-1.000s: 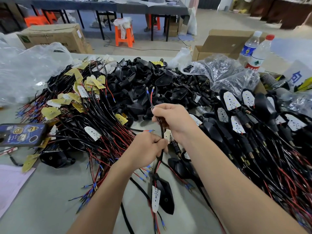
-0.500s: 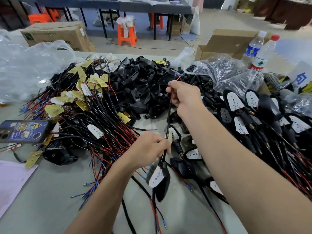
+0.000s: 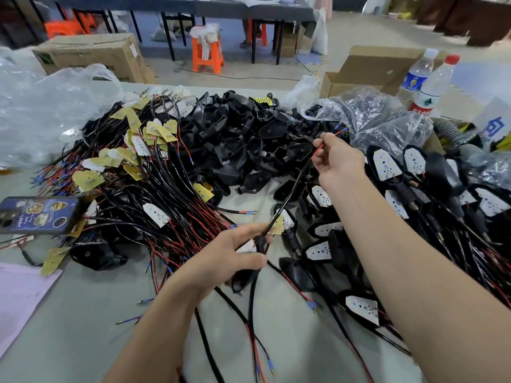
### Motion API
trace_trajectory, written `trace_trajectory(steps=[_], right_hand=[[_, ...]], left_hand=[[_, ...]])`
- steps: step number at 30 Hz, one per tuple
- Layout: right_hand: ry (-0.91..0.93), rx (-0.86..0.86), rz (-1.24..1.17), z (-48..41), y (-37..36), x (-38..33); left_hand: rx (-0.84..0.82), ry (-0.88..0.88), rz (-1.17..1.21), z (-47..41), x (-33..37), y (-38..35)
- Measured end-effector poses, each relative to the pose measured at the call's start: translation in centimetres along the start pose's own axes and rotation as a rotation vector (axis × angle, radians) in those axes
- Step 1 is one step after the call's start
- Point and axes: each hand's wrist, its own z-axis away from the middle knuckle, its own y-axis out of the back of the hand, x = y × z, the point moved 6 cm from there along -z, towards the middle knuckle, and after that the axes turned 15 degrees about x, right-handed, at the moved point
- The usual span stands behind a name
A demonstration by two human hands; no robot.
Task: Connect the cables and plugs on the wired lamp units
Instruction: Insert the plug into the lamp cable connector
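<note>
Black cable [image 3: 290, 193]: stretched between both hands above the grey table [image 3: 69, 313]. Left hand [image 3: 221, 261] grips its lower end, at a lamp unit [image 3: 244, 281]; right hand [image 3: 338, 158] pinches its red-wired upper end.

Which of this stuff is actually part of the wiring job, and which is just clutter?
In the job:
- black cable, gripped by the left hand, pinched by the right hand
- lamp unit under the left hand
- pile of wired boards
- heap of black housings
- assembled lamps

Lying about:
- phone
- water bottles
- cardboard box
- plastic bags
- pink paper
</note>
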Motion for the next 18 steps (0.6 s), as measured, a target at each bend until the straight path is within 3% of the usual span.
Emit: trace_trajectory(steps=[4,8,12,14,18], right_hand=[[-0.025,-0.093,0.011,1.7,1.2,0.6],[0.043,-0.338,0.488,6.3,3.1,5.2],[0.161,-0.611,0.719,10.9,4.0,9.1],[0.15,-0.606,0.731,11.6,4.3,10.0],[0.091,-0.557,0.718,11.3,4.9,10.3]], left_hand=[[0.265,-0.039,-0.056,-0.5,0.5,1.3],[0.471,-0.04,0.074,-0.7,1.4,2.2],[0.616,-0.072,0.197,-0.6,2.0,2.4],[0.633,-0.114,0.134,-0.5,2.3,2.4],[0.51,-0.131,0.142,-0.6,1.8,1.8]])
